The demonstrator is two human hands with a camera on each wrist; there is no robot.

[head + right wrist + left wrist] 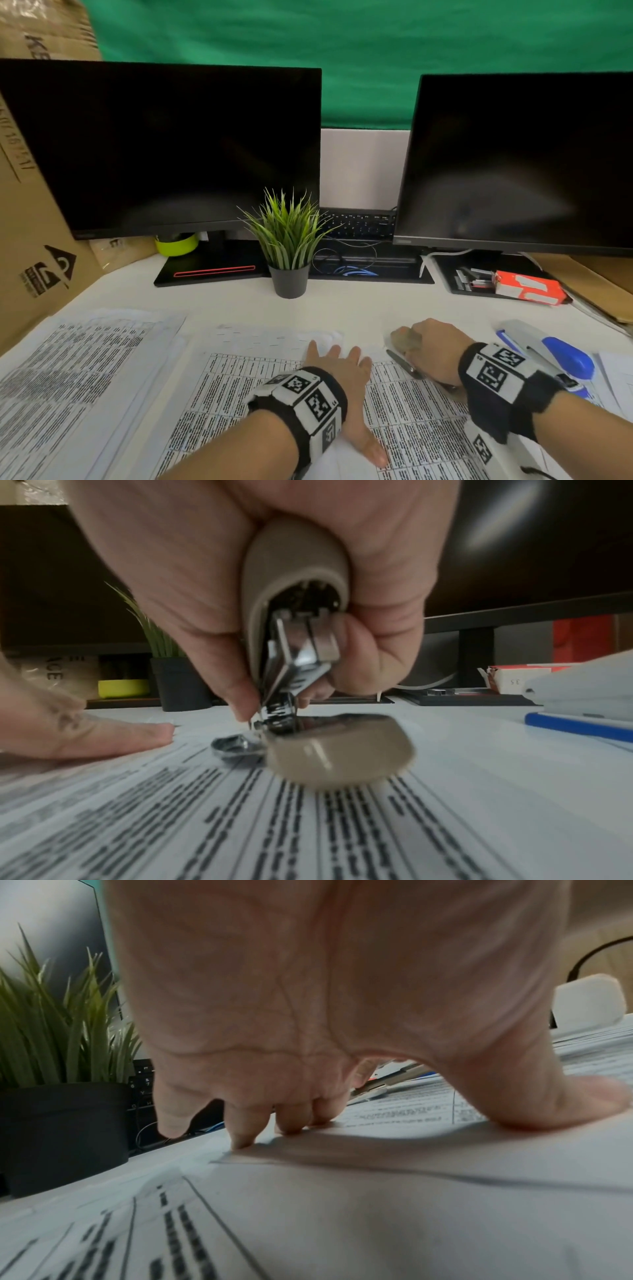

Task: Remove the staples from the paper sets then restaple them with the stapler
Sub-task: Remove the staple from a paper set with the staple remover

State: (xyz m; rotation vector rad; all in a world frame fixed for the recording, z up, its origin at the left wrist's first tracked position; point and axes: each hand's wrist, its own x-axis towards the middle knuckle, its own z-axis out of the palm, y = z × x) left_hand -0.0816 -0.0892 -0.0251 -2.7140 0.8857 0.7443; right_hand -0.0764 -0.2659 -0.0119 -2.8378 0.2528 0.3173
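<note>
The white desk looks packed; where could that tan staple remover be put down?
A bare strip of white desk runs between the black potted plant and the printed paper sets. To the right it is crowded: the blue and white stapler and red staple box fill it.

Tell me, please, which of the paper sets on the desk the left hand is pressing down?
The middle paper set, directly before the person: the left hand lies flat on it. The left paper set lies untouched.

The white desk (359, 308) carries printed paper sets (85, 370), a potted plant (289, 253), two monitors (164, 147) and a stapler (548, 353).
</note>
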